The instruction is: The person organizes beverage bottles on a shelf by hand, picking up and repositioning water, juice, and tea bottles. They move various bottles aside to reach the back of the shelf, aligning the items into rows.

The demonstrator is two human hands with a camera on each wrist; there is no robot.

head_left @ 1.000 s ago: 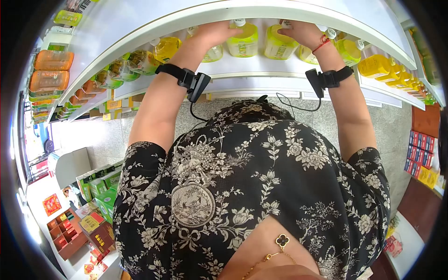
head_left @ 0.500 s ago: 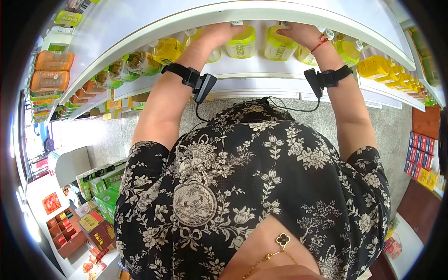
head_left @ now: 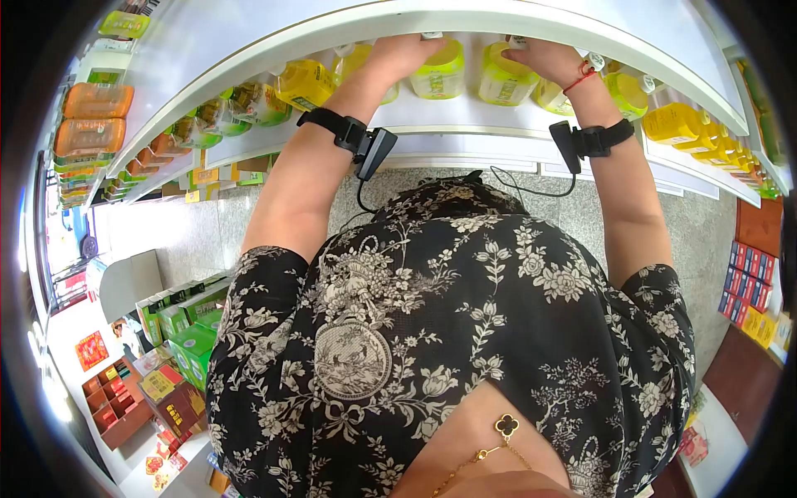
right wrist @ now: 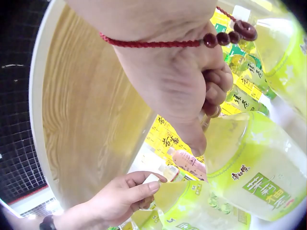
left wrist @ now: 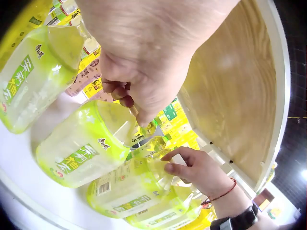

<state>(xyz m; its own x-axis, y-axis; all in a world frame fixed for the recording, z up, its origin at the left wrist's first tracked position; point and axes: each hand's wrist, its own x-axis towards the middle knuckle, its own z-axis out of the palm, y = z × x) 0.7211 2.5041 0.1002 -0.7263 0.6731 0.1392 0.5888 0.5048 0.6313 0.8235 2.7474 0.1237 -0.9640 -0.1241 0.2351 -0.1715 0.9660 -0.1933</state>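
Observation:
My left hand [head_left: 403, 56] is at the shelf, its fingers curled at the neck of a yellow-green drink bottle [head_left: 438, 75]. In the right wrist view, that hand's thumb and fingers pinch the bottle's white cap [right wrist: 152, 179]. My right hand [head_left: 548, 61], with a red string bracelet [head_left: 584, 76] at its wrist, grips the neighbouring bottle [head_left: 508, 78] of the same kind. From the left wrist view, its thumb and forefinger hold that bottle by the white cap [left wrist: 179, 162]. Both bottles stand upright side by side with a gap between them. The upper shelf board hides some fingertips.
A white upper shelf edge [head_left: 465, 20] hangs just over both hands. More bottles stand on either side, including a yellow one [head_left: 304, 85] at left and yellow ones [head_left: 669, 123] at right. Yellow packs [right wrist: 165, 139] and small green tea bottles [right wrist: 247, 98] fill the space behind.
My left forearm and hand have shifted slightly right, along the bottle's top. The right hand keeps its place on its bottle. The whole head view has drifted a little.

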